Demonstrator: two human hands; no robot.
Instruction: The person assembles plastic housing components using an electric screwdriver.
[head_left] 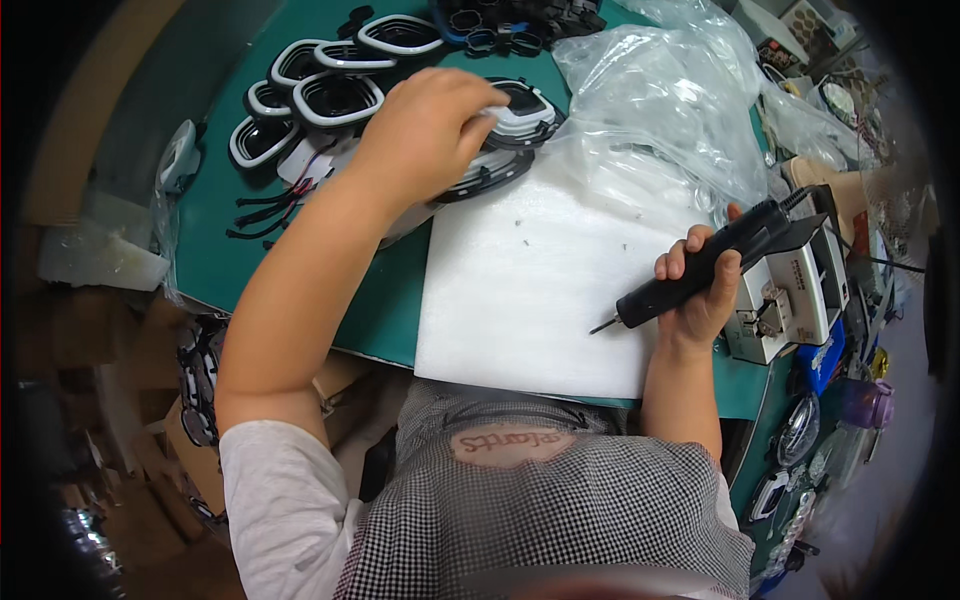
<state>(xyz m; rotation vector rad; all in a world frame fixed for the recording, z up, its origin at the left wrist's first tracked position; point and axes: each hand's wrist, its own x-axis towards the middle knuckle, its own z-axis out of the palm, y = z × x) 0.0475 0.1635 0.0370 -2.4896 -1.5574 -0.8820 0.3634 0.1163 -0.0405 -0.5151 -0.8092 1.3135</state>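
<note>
My right hand is wrapped around a black electric screwdriver, its thin bit pointing down and left over a white foam sheet. At the far side of the bench, my left hand reaches over a stack of parts. Its thumb and forefinger close on the edge of a white-rimmed black housing. Another dark curved housing lies just below it, partly covered by the hand. The left palm and the other fingers are hidden from view.
Several white-rimmed black frames lie at the far left, near dark cables. Clear plastic bags spread across the far right. A screw feeder box stands beside my right hand. Small dark specks dot the foam on the green mat.
</note>
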